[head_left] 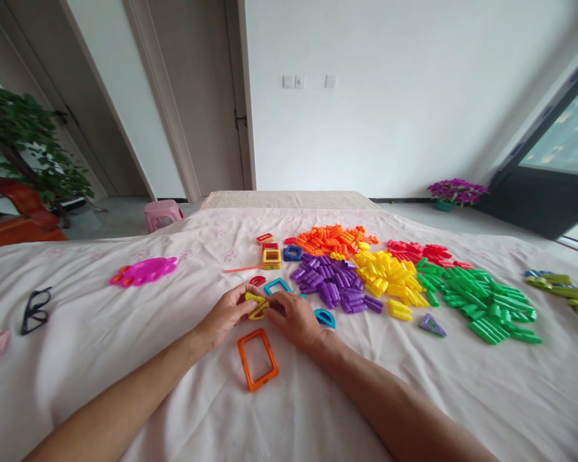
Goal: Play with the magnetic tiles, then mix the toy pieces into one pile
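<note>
Between my two hands is a yellow plastic frame piece (256, 307), partly hidden by the fingers. My left hand (228, 312) pinches it from the left, and my right hand (296, 321) grips its right side. Just below them an orange rectangular frame (245, 367) lies flat on the cloth. Behind the hands lie a blue square frame (278, 283) and a small red piece (257, 281). A blue half-round piece (325, 317) rests right beside my right wrist. Farther back stands a stack of yellow frames (271, 259) next to dark blue frames (293, 253).
Heaps of orange (330, 240), purple (332, 279), yellow (390, 276), red (419, 251) and green tubes (486, 298) cover the right side. A purple triangle (432, 325) lies in front of them. At left are a magenta tray (147, 272) and black glasses (36, 311). A wrinkled cloth (173, 410) covers the surface.
</note>
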Demonstrator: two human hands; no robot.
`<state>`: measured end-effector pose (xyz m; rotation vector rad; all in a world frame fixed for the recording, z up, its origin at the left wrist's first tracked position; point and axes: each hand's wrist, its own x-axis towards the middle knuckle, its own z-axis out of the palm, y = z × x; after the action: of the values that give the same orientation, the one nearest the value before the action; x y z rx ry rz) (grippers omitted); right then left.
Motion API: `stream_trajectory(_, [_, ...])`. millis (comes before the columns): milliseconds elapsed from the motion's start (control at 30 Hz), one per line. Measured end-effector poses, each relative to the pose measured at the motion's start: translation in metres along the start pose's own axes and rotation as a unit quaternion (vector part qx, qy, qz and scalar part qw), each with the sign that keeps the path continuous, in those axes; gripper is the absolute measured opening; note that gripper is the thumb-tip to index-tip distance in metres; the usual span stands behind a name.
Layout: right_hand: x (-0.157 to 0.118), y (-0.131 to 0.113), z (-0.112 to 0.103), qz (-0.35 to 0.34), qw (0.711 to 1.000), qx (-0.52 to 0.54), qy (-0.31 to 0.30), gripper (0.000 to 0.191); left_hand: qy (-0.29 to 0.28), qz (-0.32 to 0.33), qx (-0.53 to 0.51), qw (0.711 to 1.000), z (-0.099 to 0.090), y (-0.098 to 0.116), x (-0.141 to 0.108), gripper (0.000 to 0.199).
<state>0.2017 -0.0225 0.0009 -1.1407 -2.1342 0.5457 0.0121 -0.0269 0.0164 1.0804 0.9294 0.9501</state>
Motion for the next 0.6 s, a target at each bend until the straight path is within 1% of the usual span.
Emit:
stream_trajectory(67, [-0.001,0.001,0.002,0.009,1.0,0.013,0.025,0.005,0.029,0.028,-0.029,0.999,-0.003,-0.002,0.004,0.02])
stream_trajectory(133, [-0.002,0.002,0.002,0.002,0.998,0.017,0.054,0.005,0.076,0.06,-0.054,0.994,-0.01,-0.002,0.009,0.019])
stream_trajectory(200, [-0.002,0.002,0.002,-0.013,0.996,0.012,0.086,0.004,0.102,0.061,-0.047,0.992,-0.021,0.002,0.012,0.018])
stream_trajectory(233, [-0.002,0.002,0.001,-0.02,0.995,0.009,0.1,0.004,0.098,0.045,-0.03,0.994,-0.025,0.004,0.013,0.016])
stream_trajectory(267, [-0.001,0.002,0.001,-0.025,0.993,0.006,0.112,0.005,0.081,0.019,-0.01,0.996,-0.028,0.007,0.013,0.014])
stream_trajectory(333, [-0.001,0.003,0.001,-0.034,0.991,0.002,0.131,0.006,0.036,-0.048,0.023,0.998,-0.03,0.011,0.01,0.016])
stream_trajectory(367, [-0.001,0.003,0.001,-0.038,0.99,0.002,0.136,0.005,0.017,-0.076,0.037,0.996,-0.028,0.011,0.008,0.022])
stream_trajectory(433, [-0.001,0.003,0.001,-0.05,0.99,0.002,0.135,0.004,-0.013,-0.111,0.063,0.992,-0.023,0.01,0.005,0.036])
stream_trajectory(467, [-0.001,0.002,0.001,-0.055,0.99,0.002,0.131,0.004,-0.026,-0.116,0.075,0.99,-0.019,0.009,0.004,0.041])
stream_trajectory(533, [-0.001,0.002,0.001,-0.061,0.991,0.001,0.118,0.003,-0.042,-0.113,0.086,0.989,-0.014,0.007,0.004,0.043])
stream_trajectory(600, [-0.001,0.002,0.001,-0.054,0.992,0.001,0.11,0.01,-0.024,-0.098,0.086,0.991,-0.013,0.006,0.007,0.042])
